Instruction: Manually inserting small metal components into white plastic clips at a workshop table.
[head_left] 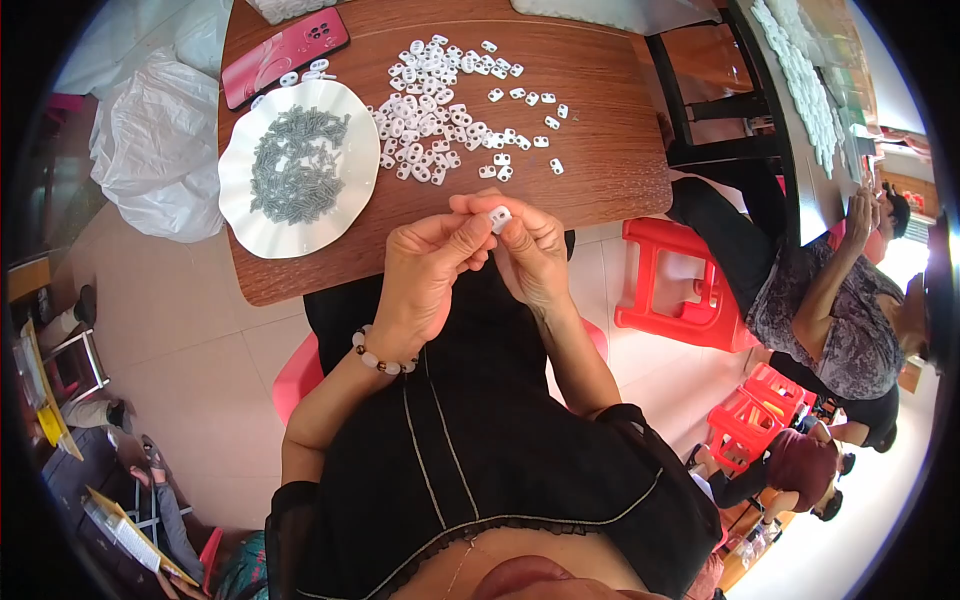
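Note:
Both my hands meet just off the table's near edge. Between the thumb and fingers of my right hand (536,256) is a small white two-holed plastic piece (501,216), resembling a cord lock part. My left hand (426,268), with a bead bracelet at its wrist, is closed in a pinch against the left side of that piece. Whatever sits between the left fingertips is hidden. Beyond my hands, many similar white pieces (428,117) lie loosely heaped on the table. To the left, a wavy-rimmed white plate (236,205) bears a pile of thin grey spring-like parts (297,170).
A pink phone (285,55) lies behind the plate on the brown wooden table (610,150). White plastic bags (160,150) bulge left of the table. Red stools (680,285) stand at the right, where a person in a patterned top (860,320) sits at another table.

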